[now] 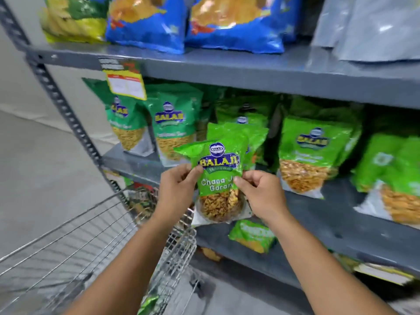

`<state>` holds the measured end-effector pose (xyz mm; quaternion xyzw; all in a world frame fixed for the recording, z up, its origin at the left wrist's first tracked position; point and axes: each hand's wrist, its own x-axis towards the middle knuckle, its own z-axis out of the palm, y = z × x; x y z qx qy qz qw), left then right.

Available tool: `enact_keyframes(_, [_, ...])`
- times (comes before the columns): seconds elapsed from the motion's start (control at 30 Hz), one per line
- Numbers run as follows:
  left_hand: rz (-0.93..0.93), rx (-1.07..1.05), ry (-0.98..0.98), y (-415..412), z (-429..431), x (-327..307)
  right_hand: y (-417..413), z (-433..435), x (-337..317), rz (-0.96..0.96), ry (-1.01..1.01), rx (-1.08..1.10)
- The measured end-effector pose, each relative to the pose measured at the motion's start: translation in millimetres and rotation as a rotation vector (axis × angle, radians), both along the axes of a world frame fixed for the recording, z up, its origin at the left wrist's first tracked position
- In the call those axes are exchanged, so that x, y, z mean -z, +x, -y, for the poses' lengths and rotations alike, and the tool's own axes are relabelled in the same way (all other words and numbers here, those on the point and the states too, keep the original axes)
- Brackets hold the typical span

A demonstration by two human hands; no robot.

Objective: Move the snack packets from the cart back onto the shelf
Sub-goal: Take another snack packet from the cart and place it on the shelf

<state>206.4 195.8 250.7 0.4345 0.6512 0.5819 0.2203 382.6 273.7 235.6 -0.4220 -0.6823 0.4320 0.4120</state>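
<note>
I hold a green Balaji "Chana Jor Garam" snack packet (218,178) upright with both hands, just in front of the middle grey shelf (329,214). My left hand (176,189) pinches its left edge and my right hand (261,194) pinches its right edge. Another green packet (252,133) stands right behind it. The wire cart (95,242) sits at the lower left, and a green packet (147,304) shows at its near end.
Rows of green packets (311,155) stand along the middle shelf, and one small green packet (252,237) lies flat near its front edge. Blue packets (234,21) fill the upper shelf. A yellow price tag (126,85) hangs from the shelf rim. A perforated upright post (66,112) borders the left.
</note>
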Motion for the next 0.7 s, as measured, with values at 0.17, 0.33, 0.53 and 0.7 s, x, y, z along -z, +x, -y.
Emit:
enact_keyframes(0.17, [-0.062, 0.16, 0.019, 75, -52, -14, 88, -19, -8, -0.046, 0.021, 0.146])
enact_keyframes(0.33, [-0.103, 0.248, -0.004, 143, -94, -11, 148, -43, 5, -0.111, 0.023, 0.339])
enact_keyframes(0.53, [-0.06, 0.218, -0.031, 183, -116, 14, 169, -64, 37, 0.028, 0.072, 0.456])
enact_keyframes(0.7, [0.007, 0.178, -0.086, 188, -122, 19, 174, -70, 47, 0.026, 0.01, 0.426])
